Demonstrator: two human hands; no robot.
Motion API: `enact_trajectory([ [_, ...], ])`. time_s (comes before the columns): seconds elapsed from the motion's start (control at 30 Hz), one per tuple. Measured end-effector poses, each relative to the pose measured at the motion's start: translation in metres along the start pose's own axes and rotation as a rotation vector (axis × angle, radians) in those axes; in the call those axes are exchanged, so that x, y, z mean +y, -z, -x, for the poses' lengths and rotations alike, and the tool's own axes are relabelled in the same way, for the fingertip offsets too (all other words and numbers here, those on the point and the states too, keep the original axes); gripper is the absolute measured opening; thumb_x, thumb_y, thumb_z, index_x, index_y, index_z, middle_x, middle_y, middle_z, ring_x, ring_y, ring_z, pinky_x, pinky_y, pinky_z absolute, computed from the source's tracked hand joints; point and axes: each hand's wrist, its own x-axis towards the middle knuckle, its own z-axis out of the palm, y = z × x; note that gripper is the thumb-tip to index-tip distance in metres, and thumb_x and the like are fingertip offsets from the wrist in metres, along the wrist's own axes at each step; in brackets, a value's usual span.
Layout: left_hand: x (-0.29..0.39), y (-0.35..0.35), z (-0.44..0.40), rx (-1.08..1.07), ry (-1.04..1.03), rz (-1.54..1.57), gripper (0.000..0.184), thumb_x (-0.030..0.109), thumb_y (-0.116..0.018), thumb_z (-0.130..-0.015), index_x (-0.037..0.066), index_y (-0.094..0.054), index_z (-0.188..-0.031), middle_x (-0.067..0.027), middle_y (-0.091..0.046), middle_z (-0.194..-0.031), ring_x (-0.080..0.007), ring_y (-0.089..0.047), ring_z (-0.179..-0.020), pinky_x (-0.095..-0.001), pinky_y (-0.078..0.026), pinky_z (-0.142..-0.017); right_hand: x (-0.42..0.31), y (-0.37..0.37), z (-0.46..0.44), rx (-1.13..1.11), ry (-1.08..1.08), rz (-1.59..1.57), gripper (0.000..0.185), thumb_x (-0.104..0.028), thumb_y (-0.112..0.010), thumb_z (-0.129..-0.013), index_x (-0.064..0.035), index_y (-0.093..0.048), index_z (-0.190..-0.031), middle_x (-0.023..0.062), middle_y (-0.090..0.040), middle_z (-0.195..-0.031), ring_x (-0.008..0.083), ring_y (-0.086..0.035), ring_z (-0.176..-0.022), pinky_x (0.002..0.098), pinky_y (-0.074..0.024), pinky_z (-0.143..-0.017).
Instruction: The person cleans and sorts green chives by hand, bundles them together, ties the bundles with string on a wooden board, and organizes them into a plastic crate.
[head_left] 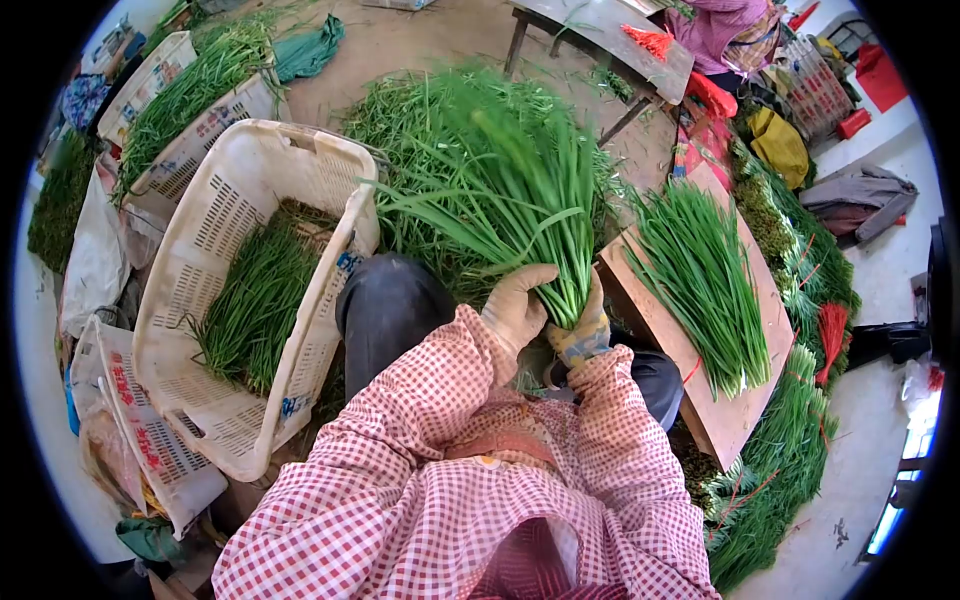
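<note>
One bunch of long green leafy stalks (565,215) is grasped at its pale base by the fingers of the tan-gloved left hand (516,308) and patterned-gloved right hand (584,338); red-tied green bundles (785,490) at right appear finished, the loose green heap (400,122) beyond unprocessed.

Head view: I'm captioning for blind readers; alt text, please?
The wearer's gloved left hand and right hand hold a bunch of long green leaves. A pale crate of greens stands to the left; a board bears another bunch on the right.
</note>
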Motion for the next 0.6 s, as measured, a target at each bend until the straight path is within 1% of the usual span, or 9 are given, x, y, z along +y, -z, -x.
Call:
enact_trajectory([
  [0.13, 0.009, -0.014, 0.000, -0.079, -0.023, -0.085, 0.033, 0.003, -0.059, -0.084, -0.003, -0.053, -0.115, -0.0124, -0.061, -0.112, -0.0237, -0.061, -0.102, -0.0352, -0.051, -0.093, -0.015, 0.004, -0.007, -0.078, -0.003, 0.307, 0.053, -0.024, -0.054, -0.091, -0.0051, -0.035, -0.136, 0.0101, -0.055, -0.127, 0.0221, -0.058, -0.108, 0.0336, -0.0483, -0.093],
  [0.2, 0.010, -0.024, 0.002, 0.047, -0.150, -0.262, 0.039, 0.006, -0.062, -0.084, 0.000, -0.050, -0.120, -0.0111, -0.060, -0.115, -0.0218, -0.059, -0.104, -0.0348, -0.049, -0.093, -0.003, 0.006, -0.009, -0.062, -0.042, 0.368, 0.079, -0.011, -0.067, -0.075, -0.0004, -0.024, -0.140, 0.0156, -0.054, -0.125, 0.0249, -0.055, -0.115, 0.0322, -0.0442, -0.095],
  [0.23, 0.010, -0.020, 0.001, -0.015, -0.188, -0.370, 0.049, 0.012, -0.068, -0.082, 0.002, -0.046, -0.125, -0.0097, -0.057, -0.118, -0.0210, -0.056, -0.108, -0.0348, -0.045, -0.096, -0.001, 0.005, -0.008, -0.039, -0.017, 0.379, 0.081, -0.014, -0.071, -0.074, -0.0002, -0.024, -0.139, 0.0151, -0.055, -0.125, 0.0243, -0.056, -0.114, 0.0325, -0.0445, -0.095],
  [0.27, 0.008, -0.012, 0.000, -0.016, -0.189, -0.375, 0.049, 0.012, -0.068, -0.082, 0.002, -0.046, -0.125, -0.0097, -0.057, -0.118, -0.0210, -0.056, -0.108, -0.0348, -0.045, -0.096, 0.001, 0.003, -0.008, -0.037, -0.016, 0.375, 0.081, -0.014, -0.071, -0.074, -0.0002, -0.024, -0.139, 0.0151, -0.055, -0.125, 0.0243, -0.056, -0.114, 0.0325, -0.0445, -0.095],
  [0.33, 0.004, -0.003, 0.008, -0.029, -0.283, -0.653, 0.059, 0.018, -0.074, -0.078, 0.003, -0.045, -0.127, -0.0089, -0.056, -0.120, -0.0214, -0.054, -0.110, -0.0347, -0.042, -0.096, 0.003, -0.001, -0.006, -0.028, -0.061, 0.232, 0.082, -0.015, -0.073, -0.073, 0.0008, -0.025, -0.138, 0.0156, -0.054, -0.126, 0.0244, -0.055, -0.115, 0.0327, -0.0445, -0.095],
  [0.37, 0.003, 0.004, 0.015, 0.018, -0.151, -0.707, 0.070, 0.020, -0.081, -0.071, 0.004, -0.044, -0.128, -0.0078, -0.055, -0.122, -0.0216, -0.052, -0.112, -0.0344, -0.041, -0.096, 0.013, -0.008, -0.007, -0.023, -0.134, -0.013, 0.071, -0.015, -0.065, -0.080, -0.0020, -0.027, -0.138, 0.0137, -0.053, -0.127, 0.0240, -0.054, -0.114, 0.0337, -0.0453, -0.095],
  [0.4, 0.004, -0.002, 0.022, 0.021, -0.150, -0.710, 0.070, 0.020, -0.081, -0.071, 0.004, -0.044, -0.128, -0.0078, -0.055, -0.122, -0.0216, -0.052, -0.112, -0.0344, -0.041, -0.096, 0.019, -0.016, -0.008, 0.002, -0.206, -0.277, 0.060, -0.015, -0.057, -0.087, -0.0049, -0.029, -0.139, 0.0118, -0.052, -0.127, 0.0235, -0.054, -0.113, 0.0347, -0.0461, -0.094],
  [0.47, 0.006, -0.009, 0.033, 0.002, 0.210, -0.644, 0.072, 0.018, -0.084, -0.066, 0.004, -0.047, -0.126, -0.0065, -0.057, -0.118, -0.0204, -0.054, -0.108, -0.0341, -0.042, -0.094, 0.030, -0.028, -0.005, 0.136, -0.351, -0.630, 0.044, -0.013, -0.047, -0.096, -0.0085, -0.034, -0.138, 0.0090, -0.055, -0.125, 0.0227, -0.055, -0.112, 0.0367, -0.0466, -0.095],
  [0.6, 0.012, 0.001, 0.035, 0.035, 0.209, -0.838, 0.063, 0.012, -0.084, -0.064, 0.007, -0.053, -0.119, -0.0030, -0.061, -0.109, -0.0185, -0.057, -0.101, -0.0338, -0.044, -0.091, 0.041, -0.029, 0.007, 0.046, -0.310, -0.455, 0.055, -0.021, -0.056, -0.089, -0.0067, -0.034, -0.138, 0.0095, -0.054, -0.125, 0.0228, -0.054, -0.113, 0.0359, -0.0456, -0.096],
])
